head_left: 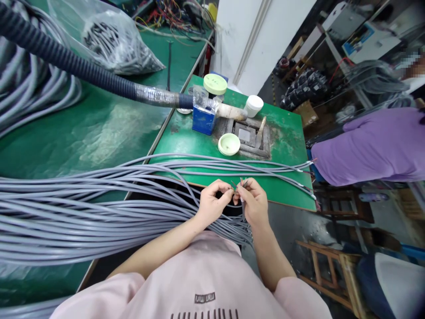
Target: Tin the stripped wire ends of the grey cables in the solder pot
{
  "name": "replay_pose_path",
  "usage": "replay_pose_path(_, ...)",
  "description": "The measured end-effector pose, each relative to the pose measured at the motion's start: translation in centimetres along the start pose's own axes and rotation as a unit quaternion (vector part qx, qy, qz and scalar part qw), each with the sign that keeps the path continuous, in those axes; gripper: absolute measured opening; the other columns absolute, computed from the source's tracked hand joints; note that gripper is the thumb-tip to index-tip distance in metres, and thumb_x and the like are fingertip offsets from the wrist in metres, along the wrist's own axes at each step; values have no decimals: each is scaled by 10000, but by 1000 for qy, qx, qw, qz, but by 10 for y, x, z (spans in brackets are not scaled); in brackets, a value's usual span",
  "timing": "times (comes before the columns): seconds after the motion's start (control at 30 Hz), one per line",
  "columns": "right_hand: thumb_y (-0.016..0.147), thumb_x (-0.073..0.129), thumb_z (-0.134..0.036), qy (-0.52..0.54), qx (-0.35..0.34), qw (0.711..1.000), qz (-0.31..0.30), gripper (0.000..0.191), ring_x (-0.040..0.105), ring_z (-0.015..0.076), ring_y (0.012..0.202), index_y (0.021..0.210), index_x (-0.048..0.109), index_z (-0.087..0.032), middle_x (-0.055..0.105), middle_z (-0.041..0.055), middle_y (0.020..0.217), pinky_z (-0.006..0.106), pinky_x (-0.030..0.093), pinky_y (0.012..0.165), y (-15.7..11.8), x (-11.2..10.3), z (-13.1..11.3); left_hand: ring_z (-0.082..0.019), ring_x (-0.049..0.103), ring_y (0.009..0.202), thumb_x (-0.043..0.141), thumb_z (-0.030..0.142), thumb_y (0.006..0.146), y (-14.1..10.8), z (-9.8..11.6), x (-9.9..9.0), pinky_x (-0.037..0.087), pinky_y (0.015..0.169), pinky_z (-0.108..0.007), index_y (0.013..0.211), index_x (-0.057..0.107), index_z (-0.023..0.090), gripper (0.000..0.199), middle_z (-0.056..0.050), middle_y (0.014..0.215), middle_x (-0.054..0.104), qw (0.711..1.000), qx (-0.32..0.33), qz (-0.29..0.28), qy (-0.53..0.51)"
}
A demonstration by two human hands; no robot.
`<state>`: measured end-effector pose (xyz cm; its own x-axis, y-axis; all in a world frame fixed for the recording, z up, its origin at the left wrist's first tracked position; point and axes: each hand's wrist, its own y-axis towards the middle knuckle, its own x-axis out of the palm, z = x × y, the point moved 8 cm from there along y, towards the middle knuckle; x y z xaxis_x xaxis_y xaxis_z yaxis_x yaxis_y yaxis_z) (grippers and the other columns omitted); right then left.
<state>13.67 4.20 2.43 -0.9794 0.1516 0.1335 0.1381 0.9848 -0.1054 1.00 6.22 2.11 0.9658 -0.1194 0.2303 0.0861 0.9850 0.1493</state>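
Note:
Close in front of my chest, both hands meet at the stripped end of a grey cable. My right hand pinches the cable end, and several thin coloured wires fan out above its fingers. My left hand has its thumb and forefinger closed together on one of these thin wires at the left of the bunch. Below and to the left, a large bundle of grey cables runs across the bench and under my forearms. More grey cables lie behind my hands, their stripped ends at the right edge of the green table.
A soldering pot sits in the green table, with a scraper on it. Around it are a pale green lid, a white jar and a blue box. A black hose crosses overhead. A person in purple is at right.

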Motion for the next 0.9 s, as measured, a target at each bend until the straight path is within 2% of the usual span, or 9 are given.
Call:
replay_pose_path(0.17, 778, 655, -340, -49, 16, 998, -20, 164, 450, 76, 479, 760, 576, -198, 501, -56, 604, 213, 395, 465, 2, 3, -4, -123, 527, 618, 653, 255, 745, 0, 2, 0, 434, 628, -256, 663, 614, 179, 118, 1, 629, 584, 1000, 1, -2, 6)
replay_pose_path(0.27, 771, 669, -309, -80, 3, 996, -25, 142, 451, 70, 501, 734, 609, -185, 507, -50, 599, 209, 379, 492, 3, 5, -12, -118, 521, 601, 653, 236, 738, 0, 4, 1, 428, 619, -253, 659, 612, 181, 105, 8, 617, 576, 1000, 8, -7, 9)
replay_pose_path(0.37, 751, 677, -254, -46, -7, 999, -13, 115, 467, 73, 541, 707, 592, -189, 527, -47, 620, 211, 395, 540, 4, 4, -15, -115, 522, 608, 643, 218, 748, 0, 3, 2, 423, 623, -248, 654, 603, 180, 110, 10, 629, 581, 1000, 1, -10, 1)
replay_pose_path(0.53, 743, 650, -242, 6, 3, 1000, 0, 106, 458, 82, 535, 715, 556, -204, 514, -50, 619, 217, 394, 528, 6, 0, -10, -114, 518, 618, 636, 237, 753, 1, -7, 1, 423, 621, -247, 648, 591, 169, 133, 4, 641, 580, 999, -43, -4, -27)
replay_pose_path(0.73, 745, 673, -310, -87, 6, 996, -20, 150, 487, 93, 553, 710, 595, -187, 529, -35, 618, 231, 444, 558, 7, 0, -12, -108, 513, 596, 669, 278, 718, 3, -13, 2, 429, 593, -236, 632, 591, 167, 160, 10, 615, 589, 993, -96, 5, -67)
replay_pose_path(0.9, 768, 661, -327, -95, 1, 995, -23, 157, 479, 90, 537, 728, 603, -188, 526, -35, 614, 226, 440, 529, 7, 2, -13, -103, 523, 572, 707, 324, 693, 3, -12, 3, 437, 569, -233, 707, 629, 167, 176, 7, 633, 607, 988, -114, 13, -101)
